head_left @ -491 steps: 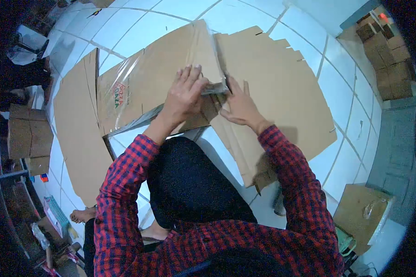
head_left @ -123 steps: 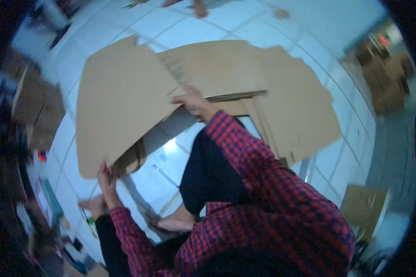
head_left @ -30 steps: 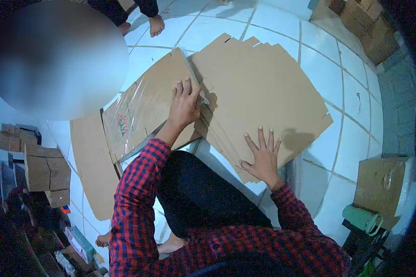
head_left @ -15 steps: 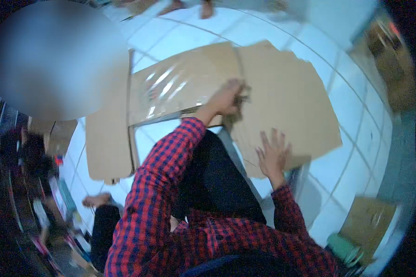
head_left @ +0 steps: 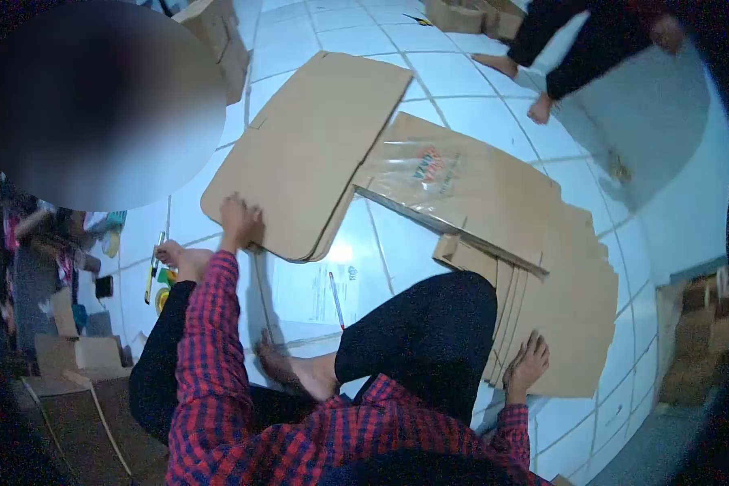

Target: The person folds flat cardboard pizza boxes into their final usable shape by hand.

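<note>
My left hand (head_left: 240, 223) rests on the near left edge of a flat brown cardboard sheet (head_left: 300, 146), its fingers apart on the surface. Another sheet's edge shows beneath this one. On the right, my right hand (head_left: 526, 364) lies with fingers spread on a fanned stack of cardboard sheets (head_left: 571, 324). Between them is a cardboard piece under shiny clear plastic (head_left: 429, 166) with red and green print. A narrow folded cardboard flap (head_left: 466, 257) sticks up near my knee. Printed paper (head_left: 304, 283) and a pen (head_left: 336, 300) lie on the floor between my legs.
Another person's legs and bare feet (head_left: 543, 105) are at the upper right. Cardboard boxes stand at the top (head_left: 466, 14), lower left (head_left: 73, 405) and right (head_left: 701, 340). A yellow-and-black tool (head_left: 151, 275) and a dark flat object (head_left: 104, 286) lie left of my foot.
The view has turned, shifting the cardboard in the picture. My left hand has left the middle of the cardboard for the left sheet's near edge. My right hand stays on the right stack.
</note>
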`<state>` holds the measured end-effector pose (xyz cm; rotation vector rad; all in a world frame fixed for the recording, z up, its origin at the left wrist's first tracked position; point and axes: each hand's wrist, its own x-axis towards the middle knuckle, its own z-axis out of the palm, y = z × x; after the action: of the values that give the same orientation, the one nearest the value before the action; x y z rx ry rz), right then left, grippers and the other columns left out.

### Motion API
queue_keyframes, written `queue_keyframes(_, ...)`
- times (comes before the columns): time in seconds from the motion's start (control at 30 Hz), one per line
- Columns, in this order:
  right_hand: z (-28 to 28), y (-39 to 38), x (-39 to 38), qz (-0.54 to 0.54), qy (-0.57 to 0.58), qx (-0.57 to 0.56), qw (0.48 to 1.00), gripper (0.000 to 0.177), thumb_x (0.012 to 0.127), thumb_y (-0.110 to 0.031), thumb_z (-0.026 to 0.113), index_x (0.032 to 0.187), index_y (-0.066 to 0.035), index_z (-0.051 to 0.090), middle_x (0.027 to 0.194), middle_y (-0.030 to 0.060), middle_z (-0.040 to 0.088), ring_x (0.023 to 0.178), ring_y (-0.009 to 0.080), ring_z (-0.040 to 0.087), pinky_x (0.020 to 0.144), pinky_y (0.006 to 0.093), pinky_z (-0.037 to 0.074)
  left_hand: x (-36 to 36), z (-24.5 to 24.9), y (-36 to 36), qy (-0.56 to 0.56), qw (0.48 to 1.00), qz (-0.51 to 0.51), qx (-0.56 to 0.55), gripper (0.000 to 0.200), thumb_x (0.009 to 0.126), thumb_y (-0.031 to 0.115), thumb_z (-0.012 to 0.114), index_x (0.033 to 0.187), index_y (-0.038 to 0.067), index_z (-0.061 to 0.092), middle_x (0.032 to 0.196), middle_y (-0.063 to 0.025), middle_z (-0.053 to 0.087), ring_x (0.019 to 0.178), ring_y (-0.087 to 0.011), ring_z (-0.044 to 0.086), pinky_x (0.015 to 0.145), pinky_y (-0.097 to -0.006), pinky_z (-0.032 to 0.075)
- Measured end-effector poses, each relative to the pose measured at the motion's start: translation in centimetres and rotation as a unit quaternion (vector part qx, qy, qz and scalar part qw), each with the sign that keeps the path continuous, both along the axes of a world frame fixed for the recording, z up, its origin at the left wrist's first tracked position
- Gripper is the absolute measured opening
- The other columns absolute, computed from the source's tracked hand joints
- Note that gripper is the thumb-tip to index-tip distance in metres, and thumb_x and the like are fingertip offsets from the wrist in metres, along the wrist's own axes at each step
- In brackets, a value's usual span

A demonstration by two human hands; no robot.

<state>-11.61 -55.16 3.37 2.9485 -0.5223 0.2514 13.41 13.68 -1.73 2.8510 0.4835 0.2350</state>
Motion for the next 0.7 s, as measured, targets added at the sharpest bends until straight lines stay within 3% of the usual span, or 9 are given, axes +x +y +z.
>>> queue_keyframes(0.03, 0.4, 0.1, 0.0, -0.010, 0.019, -0.006, 1.000, 0.042, 0.092, -0.024, 0.042, 0.133, -0.014, 0.042, 0.131, 0.0126, 0.045, 0.119, 0.0304, 0.040, 0.096, 0.0445, 0.033, 1.0, -4.3, 4.6, 0.012, 0.993, 0.025, 0.112, 0.072, 0.065, 0.033, 0.075, 0.120, -0.002, 0.046, 0.112, -0.0242, 0.055, 0.108, -0.0402, 0.049, 0.088, -0.0438, 0.043)
queue_keyframes(0.1, 2.3, 0.6, 2.1, -0.009, 0.036, -0.020, 0.999, 0.040, 0.092, -0.022, 0.043, 0.130, -0.012, 0.045, 0.128, 0.0124, 0.047, 0.115, 0.0300, 0.045, 0.093, 0.0432, 0.036, 0.0, -2.1, 6.3, 0.020, 0.995, 0.089, 0.045, 0.080, 0.062, 0.037, 0.077, 0.122, -0.003, 0.043, 0.113, -0.0245, 0.054, 0.110, -0.0411, 0.047, 0.090, -0.0451, 0.042)
queue_keyframes(0.17, 5.2, 1.4, 5.1, -0.139, 0.215, 0.024, 0.966, 0.033, 0.090, -0.019, 0.046, 0.120, -0.009, 0.054, 0.122, 0.0126, 0.052, 0.104, 0.0308, 0.052, 0.086, 0.0415, 0.042, -0.3, -0.4, 8.1, 0.027, 0.988, 0.148, -0.020, 0.088, 0.060, 0.042, 0.078, 0.124, -0.005, 0.039, 0.114, -0.0248, 0.053, 0.111, -0.0420, 0.045, 0.092, -0.0464, 0.040)
queue_keyframes(0.2, 4.4, 1.1, 5.7, -0.079, 0.070, 0.053, 0.993, 0.028, 0.087, -0.013, 0.047, 0.111, -0.005, 0.059, 0.115, 0.0142, 0.056, 0.098, 0.0325, 0.056, 0.085, 0.0408, 0.044, -0.1, -0.2, 9.0, 0.053, 0.987, 0.147, -0.041, 0.094, 0.057, 0.048, 0.078, 0.124, -0.005, 0.040, 0.114, -0.0239, 0.053, 0.111, -0.0407, 0.046, 0.093, -0.0464, 0.039)
queue_keyframes(0.27, 7.4, 6.3, 10.2, 0.036, -0.015, 0.081, 0.996, 0.028, 0.086, -0.010, 0.047, 0.110, -0.003, 0.059, 0.112, 0.0157, 0.057, 0.100, 0.0326, 0.055, 0.087, 0.0403, 0.043, 0.0, 0.5, 10.1, 0.086, 0.983, 0.149, -0.065, 0.099, 0.054, 0.053, 0.078, 0.124, -0.006, 0.040, 0.115, -0.0231, 0.054, 0.111, -0.0395, 0.046, 0.094, -0.0464, 0.038)
queue_keyframes(0.3, 9.0, 10.1, 12.8, 0.141, -0.100, 0.117, 0.978, 0.028, 0.084, -0.007, 0.047, 0.110, -0.002, 0.059, 0.110, 0.0172, 0.058, 0.101, 0.0327, 0.055, 0.089, 0.0397, 0.042, 0.0, 1.2, 10.0, 0.096, 0.984, 0.136, -0.054, 0.102, 0.052, 0.058, 0.077, 0.124, -0.006, 0.041, 0.115, -0.0229, 0.053, 0.110, -0.0391, 0.047, 0.094, -0.0458, 0.037)
queue_keyframes(0.4, 11.0, 23.1, 19.0, 0.190, 0.000, 0.474, 0.860, 0.033, 0.086, -0.005, 0.048, 0.118, -0.001, 0.053, 0.111, 0.0176, 0.058, 0.107, 0.0275, 0.054, 0.092, 0.0373, 0.042, 0.2, 0.8, 10.2, 0.102, 0.986, 0.129, -0.029, 0.106, 0.050, 0.064, 0.074, 0.122, -0.006, 0.044, 0.116, -0.0220, 0.054, 0.110, -0.0382, 0.048, 0.095, -0.0445, 0.036)
queue_keyframes(0.5, 2.3, 31.6, 24.1, 0.259, 0.163, 0.623, 0.720, 0.055, 0.085, -0.020, 0.058, 0.130, 0.006, 0.039, 0.123, 0.0225, 0.051, 0.113, 0.0266, 0.051, 0.094, 0.0366, 0.041, 0.4, 0.8, 10.6, 0.090, 0.987, 0.130, -0.023, 0.103, 0.050, 0.065, 0.073, 0.120, -0.006, 0.047, 0.114, -0.0213, 0.055, 0.109, -0.0373, 0.049, 0.095, -0.0439, 0.036)
queue_keyframes(0.7, -2.2, 39.8, 27.4, 0.093, 0.347, 0.685, 0.633, 0.053, 0.085, -0.024, 0.056, 0.129, 0.001, 0.039, 0.115, 0.0131, 0.052, 0.098, 0.0196, 0.053, 0.079, 0.0318, 0.044, -0.5, 1.2, 11.0, 0.102, 0.982, 0.150, -0.060, 0.091, 0.051, 0.057, 0.076, 0.115, -0.004, 0.053, 0.111, -0.0214, 0.057, 0.109, -0.0358, 0.050, 0.093, -0.0411, 0.041)
